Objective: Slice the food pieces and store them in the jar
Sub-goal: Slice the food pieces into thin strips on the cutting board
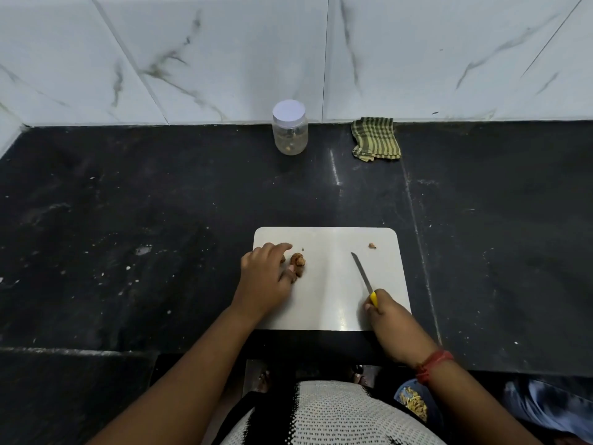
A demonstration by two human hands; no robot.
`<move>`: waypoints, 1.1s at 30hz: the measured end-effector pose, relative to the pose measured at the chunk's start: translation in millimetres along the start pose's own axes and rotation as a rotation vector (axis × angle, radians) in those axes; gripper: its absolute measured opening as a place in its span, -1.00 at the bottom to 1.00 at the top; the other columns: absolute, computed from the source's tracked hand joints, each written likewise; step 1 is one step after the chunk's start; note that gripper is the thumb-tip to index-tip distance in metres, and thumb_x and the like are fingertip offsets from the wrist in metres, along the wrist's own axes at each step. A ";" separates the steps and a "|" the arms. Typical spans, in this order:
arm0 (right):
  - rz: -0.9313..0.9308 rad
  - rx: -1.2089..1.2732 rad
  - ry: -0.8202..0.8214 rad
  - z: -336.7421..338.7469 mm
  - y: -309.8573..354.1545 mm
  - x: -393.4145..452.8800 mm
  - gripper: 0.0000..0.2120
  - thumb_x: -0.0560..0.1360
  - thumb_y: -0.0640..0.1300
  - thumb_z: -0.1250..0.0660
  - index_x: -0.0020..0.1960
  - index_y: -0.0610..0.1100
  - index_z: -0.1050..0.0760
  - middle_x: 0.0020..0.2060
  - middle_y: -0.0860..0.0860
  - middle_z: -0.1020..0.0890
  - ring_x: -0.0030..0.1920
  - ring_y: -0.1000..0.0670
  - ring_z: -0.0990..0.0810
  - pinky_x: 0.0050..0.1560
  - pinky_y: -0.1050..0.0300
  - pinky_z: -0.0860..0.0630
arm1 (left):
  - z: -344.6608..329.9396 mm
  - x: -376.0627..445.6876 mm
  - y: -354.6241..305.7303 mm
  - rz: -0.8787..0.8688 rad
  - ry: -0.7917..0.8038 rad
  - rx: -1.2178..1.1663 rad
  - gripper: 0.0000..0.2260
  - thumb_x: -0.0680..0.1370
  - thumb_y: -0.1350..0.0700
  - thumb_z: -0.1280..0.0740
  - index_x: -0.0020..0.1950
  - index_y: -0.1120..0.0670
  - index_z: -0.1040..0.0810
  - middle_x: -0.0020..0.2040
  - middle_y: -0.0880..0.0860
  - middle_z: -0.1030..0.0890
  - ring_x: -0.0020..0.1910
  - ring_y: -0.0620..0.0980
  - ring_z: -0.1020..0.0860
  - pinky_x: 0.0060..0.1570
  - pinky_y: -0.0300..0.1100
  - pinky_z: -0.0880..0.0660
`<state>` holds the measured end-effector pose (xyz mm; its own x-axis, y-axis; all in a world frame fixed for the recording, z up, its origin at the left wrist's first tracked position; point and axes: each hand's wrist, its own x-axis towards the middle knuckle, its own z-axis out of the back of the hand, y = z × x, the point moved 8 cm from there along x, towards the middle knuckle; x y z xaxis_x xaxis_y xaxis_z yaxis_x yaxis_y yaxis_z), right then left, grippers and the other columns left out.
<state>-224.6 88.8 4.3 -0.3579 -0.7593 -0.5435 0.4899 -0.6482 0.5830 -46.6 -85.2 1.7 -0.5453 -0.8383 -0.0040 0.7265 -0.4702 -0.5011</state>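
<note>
Food pieces by two; one knife, one jar.

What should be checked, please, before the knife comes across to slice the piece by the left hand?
1. Food piece on the cutting board: ok, it lies near the board's left edge.
2. Left hand steadying it: cannot tell, the fingers touch or nearly touch it.
3. Knife gripped: ok, the right hand holds the yellow handle, blade pointing away.
4. Blade clear of the left hand: ok, it is well apart to the right.
5. Jar ready to fill: not ok, the white lid is on and it stands by the wall.
6. Small scrap at far right of board: ok, out of the cut.
</note>
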 end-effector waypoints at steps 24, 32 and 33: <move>0.191 -0.051 0.081 -35.9 42.5 2.5 -0.92 0.63 -0.15 -0.10 -0.04 -0.12 -0.30 -0.25 0.03 -0.47 -0.26 0.05 -0.44 -0.31 0.23 -0.30 | -16.1 4.5 -19.3 0.161 0.114 -0.188 -0.60 0.51 -0.11 -0.45 0.32 -0.09 -0.51 0.16 -0.15 -0.58 0.13 -0.11 -0.51 0.31 -0.03 -0.26; 0.182 -0.110 0.098 -40.5 44.6 7.7 -0.92 0.62 -0.18 -0.09 -0.06 -0.14 -0.28 -0.28 0.01 -0.45 -0.22 -0.05 -0.44 -0.23 0.12 -0.28 | -16.2 1.8 -7.9 0.155 0.101 -0.219 -0.71 0.59 0.04 -0.38 0.32 -0.06 -0.56 0.13 -0.13 -0.48 0.13 -0.08 -0.52 0.37 0.10 -0.34; 0.190 -0.109 0.097 -40.3 45.2 7.3 -0.92 0.62 -0.18 -0.09 -0.04 -0.15 -0.29 -0.27 0.00 -0.46 -0.22 -0.05 -0.45 -0.23 0.13 -0.28 | -16.3 1.6 -7.2 0.146 0.099 -0.230 -0.71 0.57 0.05 -0.39 0.30 -0.06 -0.57 0.11 -0.15 -0.47 0.12 -0.09 -0.53 0.34 0.11 -0.38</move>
<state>-173.0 56.3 2.4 -0.1756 -0.8548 -0.4883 0.6258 -0.4799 0.6149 -59.5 -78.7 -8.8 -0.4880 -0.8563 -0.1691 0.6928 -0.2622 -0.6718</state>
